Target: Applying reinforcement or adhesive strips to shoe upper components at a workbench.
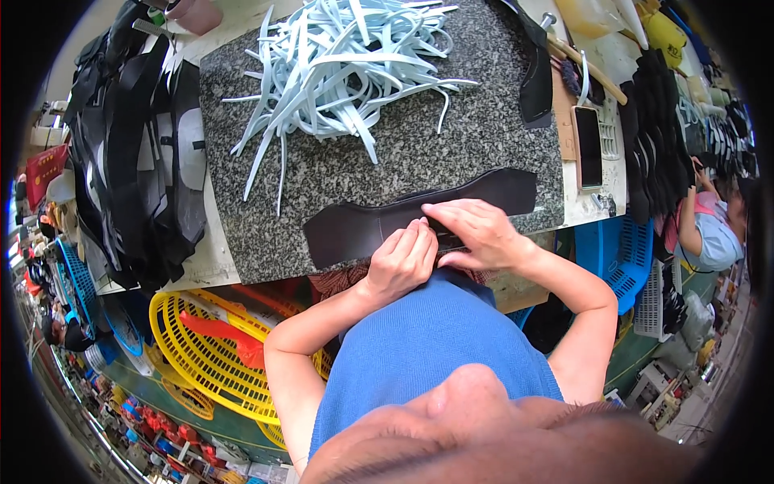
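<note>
A dark, smooth shoe-upper-like piece [347,230], long and curved with flared ends, lies along the near edge of the speckled granite slab [476,145]. At its middle, my left hand [403,256] is closed, its fingertips pinched together on the material. My right hand [476,232] bends over the same piece just to the right, fingers pressed together on it and thumb lower down at the near edge. What lies under the fingertips is hidden. Beyond the piece, a tangled heap of pale blue strips [339,81] covers the far part of the slab.
Stacked black cut pieces [137,161] lie left of the slab. Another black piece [535,73] rests at its far right, with a hammer [588,64] and a phone [588,149] beyond. A yellow basket [189,379] stands below left, a blue crate [633,266] below right. Another person [709,230] sits far right.
</note>
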Available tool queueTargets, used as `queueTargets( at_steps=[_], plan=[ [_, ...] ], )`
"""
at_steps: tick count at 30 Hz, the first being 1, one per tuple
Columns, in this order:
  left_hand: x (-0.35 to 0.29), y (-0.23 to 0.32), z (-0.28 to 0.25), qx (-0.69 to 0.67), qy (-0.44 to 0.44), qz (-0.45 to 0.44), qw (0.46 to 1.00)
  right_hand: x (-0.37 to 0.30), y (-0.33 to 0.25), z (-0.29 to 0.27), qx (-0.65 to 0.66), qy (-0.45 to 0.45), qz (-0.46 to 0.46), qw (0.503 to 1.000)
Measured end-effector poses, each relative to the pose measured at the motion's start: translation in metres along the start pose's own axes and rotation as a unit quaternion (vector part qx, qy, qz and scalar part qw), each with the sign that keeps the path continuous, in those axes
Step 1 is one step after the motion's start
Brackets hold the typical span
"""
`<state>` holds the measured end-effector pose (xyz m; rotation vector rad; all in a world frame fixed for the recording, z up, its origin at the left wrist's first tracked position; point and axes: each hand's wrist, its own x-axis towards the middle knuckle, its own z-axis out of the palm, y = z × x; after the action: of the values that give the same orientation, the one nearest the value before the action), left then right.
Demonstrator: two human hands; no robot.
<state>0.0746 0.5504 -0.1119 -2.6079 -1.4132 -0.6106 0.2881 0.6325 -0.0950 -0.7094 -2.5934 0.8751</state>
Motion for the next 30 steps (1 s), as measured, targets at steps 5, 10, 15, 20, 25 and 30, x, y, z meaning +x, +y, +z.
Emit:
queueTargets(
  at_steps=[5, 10, 15, 20, 25, 30],
  plan=[
    [0.006, -0.003, 0.0, 0.037, 0.015, 0.034, 0.999, -0.038, 0.028, -0.022, -0.177, 0.06, 0.023, 0.982],
    [0.009, -0.002, -0.007, 0.009, 0.0, 0.027, 1.0, -0.023, 0.007, 0.007, -0.111, 0.106, -0.014, 0.988],
    [0.002, -0.008, -0.024, -0.043, -0.032, -0.02, 0.998, -0.004, -0.001, 0.019, 0.038, 0.085, -0.023, 0.995],
    [-0.004, -0.012, -0.021, -0.019, -0.052, 0.018, 0.998, -0.002, 0.004, 0.009, 0.058, 0.051, -0.065, 0.995],
    [-0.004, -0.018, -0.017, -0.037, -0.053, 0.025, 0.998, 0.006, 0.001, 0.026, -0.117, 0.08, -0.052, 0.989],
    [0.001, -0.018, -0.014, -0.034, -0.023, 0.031, 0.999, -0.001, 0.006, 0.02, 0.037, 0.099, -0.062, 0.992]
  ],
)
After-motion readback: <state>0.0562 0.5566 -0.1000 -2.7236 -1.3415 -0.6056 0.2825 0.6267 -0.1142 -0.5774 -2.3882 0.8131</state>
